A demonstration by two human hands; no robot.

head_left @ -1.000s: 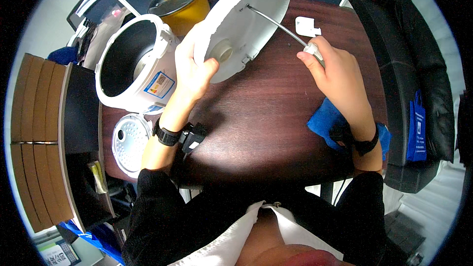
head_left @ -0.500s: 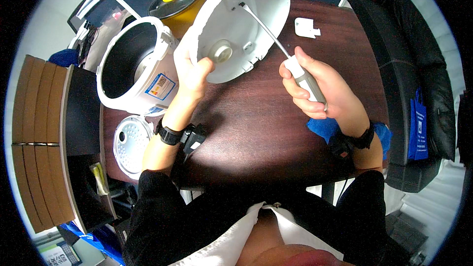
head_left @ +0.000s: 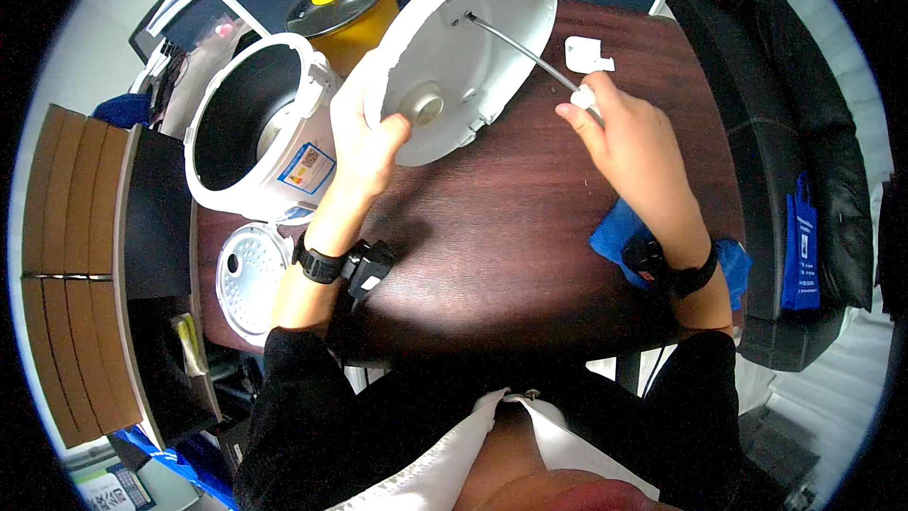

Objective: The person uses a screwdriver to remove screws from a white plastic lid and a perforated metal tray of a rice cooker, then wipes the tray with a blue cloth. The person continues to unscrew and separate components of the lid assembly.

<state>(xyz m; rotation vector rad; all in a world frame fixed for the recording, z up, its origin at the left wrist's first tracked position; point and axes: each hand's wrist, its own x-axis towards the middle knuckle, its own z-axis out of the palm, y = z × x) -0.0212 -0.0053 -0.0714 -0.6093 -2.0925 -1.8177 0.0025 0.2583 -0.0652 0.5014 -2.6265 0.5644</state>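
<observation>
One perforated disc (head_left: 253,289) lies approx 8 o'clock on the brown tabletop (head_left: 511,227); blue cloth (head_left: 613,229) at 4. Open white pot body (head_left: 317,130) at 9-10, just beside L hand (head_left: 364,137), which clamps the white shell (head_left: 463,71) by its rim: thumb inside, other fingers hidden behind. R hand (head_left: 632,128) at 2-3 is closed round the screwdriver (head_left: 523,52), handle mostly hidden, tip touching shell's inner wall. Shell tilts up at 12. Small flat white pc. (head_left: 586,53) at 1-2, yellow pot (head_left: 357,35) w/ dark lid (head_left: 357,0) at 11.

Free tabletop (head_left: 501,227) between forearms (head_left: 305,305), white shell (head_left: 454,66) beyond
</observation>
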